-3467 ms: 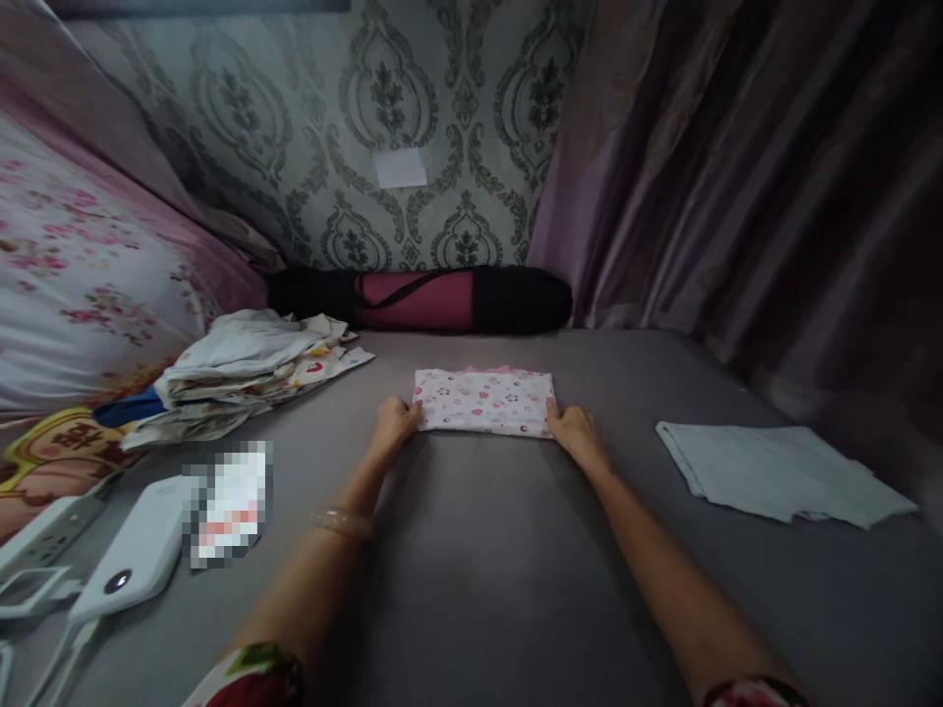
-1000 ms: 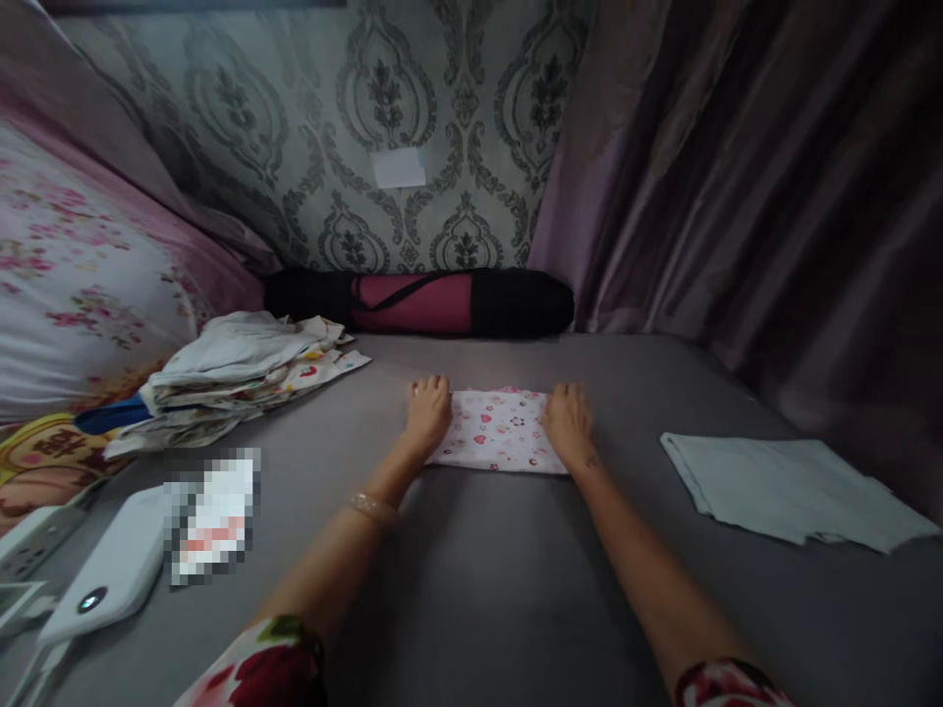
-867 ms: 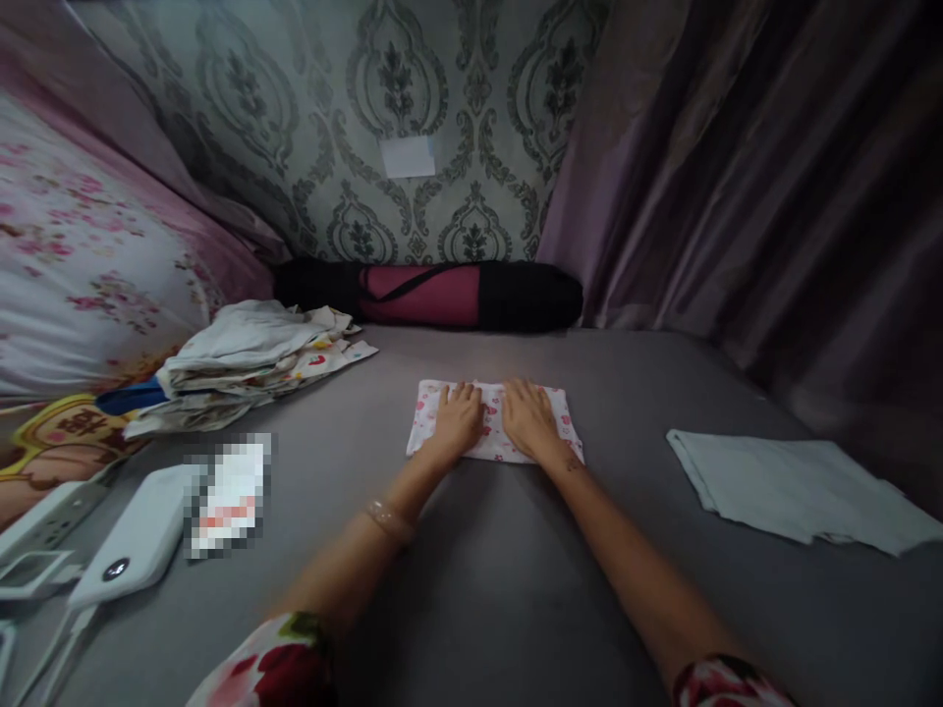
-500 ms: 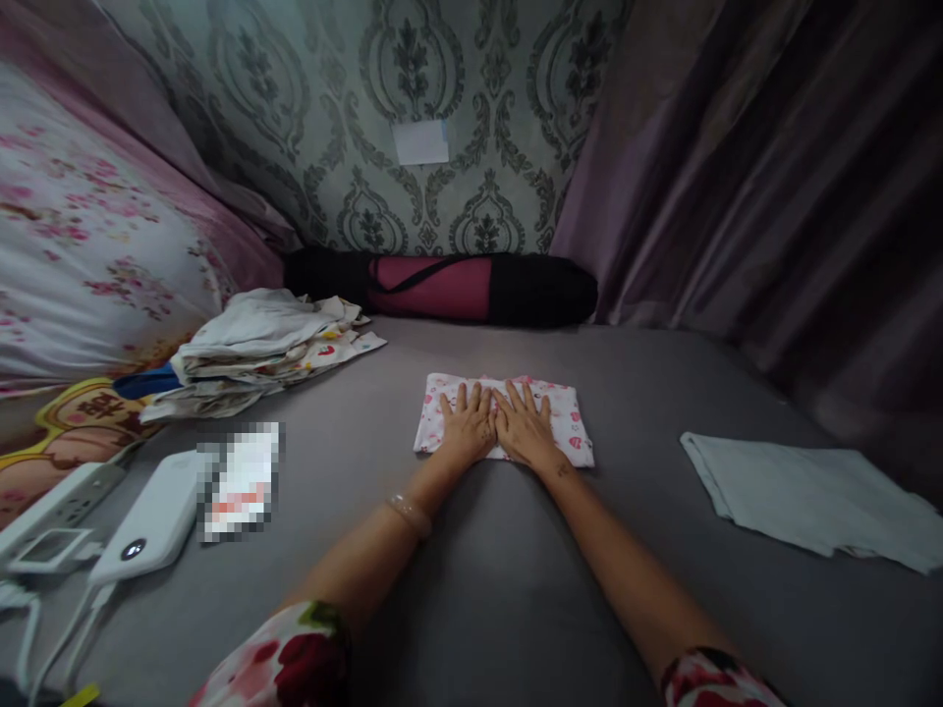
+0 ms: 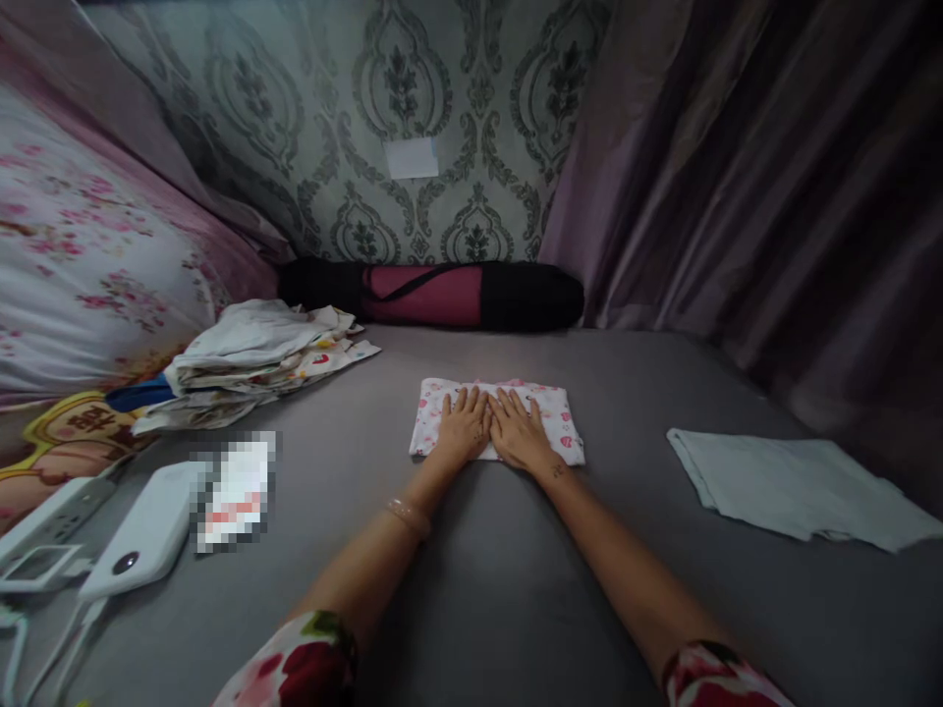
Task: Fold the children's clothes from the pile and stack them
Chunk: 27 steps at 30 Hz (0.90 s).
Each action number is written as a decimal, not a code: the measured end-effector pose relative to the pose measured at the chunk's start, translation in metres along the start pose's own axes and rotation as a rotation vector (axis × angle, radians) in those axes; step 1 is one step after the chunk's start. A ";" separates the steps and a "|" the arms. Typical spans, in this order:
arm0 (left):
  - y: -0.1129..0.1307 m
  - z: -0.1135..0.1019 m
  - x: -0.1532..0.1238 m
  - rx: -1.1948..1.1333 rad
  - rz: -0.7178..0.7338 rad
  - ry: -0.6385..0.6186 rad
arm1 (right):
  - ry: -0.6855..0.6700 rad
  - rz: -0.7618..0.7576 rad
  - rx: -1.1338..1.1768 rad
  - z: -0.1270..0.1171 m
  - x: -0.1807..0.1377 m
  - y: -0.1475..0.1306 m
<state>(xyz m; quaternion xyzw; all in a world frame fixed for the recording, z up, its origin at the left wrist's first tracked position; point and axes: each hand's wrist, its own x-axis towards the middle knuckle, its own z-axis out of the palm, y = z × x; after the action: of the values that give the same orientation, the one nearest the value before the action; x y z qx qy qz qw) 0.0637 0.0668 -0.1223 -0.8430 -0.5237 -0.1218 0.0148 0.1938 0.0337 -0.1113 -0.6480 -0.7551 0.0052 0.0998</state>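
Observation:
A folded white cloth with pink and red prints (image 5: 428,420) lies flat on the grey sheet (image 5: 478,570). On its left half rests my left hand (image 5: 465,428), palm down with the fingers stretched out. My right hand (image 5: 517,428) lies flat on the middle and right of the same cloth, fingers extended. Both hands are side by side, their inner edges close together. The cloth's middle is partly hidden under them.
At the left lies a pile of folded clothes (image 5: 250,344), near a white power bank (image 5: 147,525), a power strip (image 5: 51,516) and a blurred packet (image 5: 240,491). A pale folded garment (image 5: 788,486) lies right. A black and maroon long bag (image 5: 434,295) lines the wall.
Both hands stay pressed on the cloth, their fingers now closer together than before. The whole view has shifted slightly.

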 end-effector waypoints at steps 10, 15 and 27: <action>-0.014 -0.010 0.003 -0.069 -0.103 0.061 | 0.048 0.005 0.066 -0.006 0.002 -0.015; -0.019 -0.008 0.004 -0.092 -0.150 0.098 | -0.005 -0.054 0.081 0.004 0.008 -0.030; -0.015 -0.001 0.004 0.023 -0.059 0.105 | 0.099 0.100 0.055 0.003 0.003 -0.003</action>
<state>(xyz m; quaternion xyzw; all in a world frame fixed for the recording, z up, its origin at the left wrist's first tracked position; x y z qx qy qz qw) 0.0516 0.0771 -0.1218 -0.8194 -0.5483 -0.1601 0.0480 0.1896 0.0368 -0.1132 -0.6814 -0.7155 -0.0011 0.1542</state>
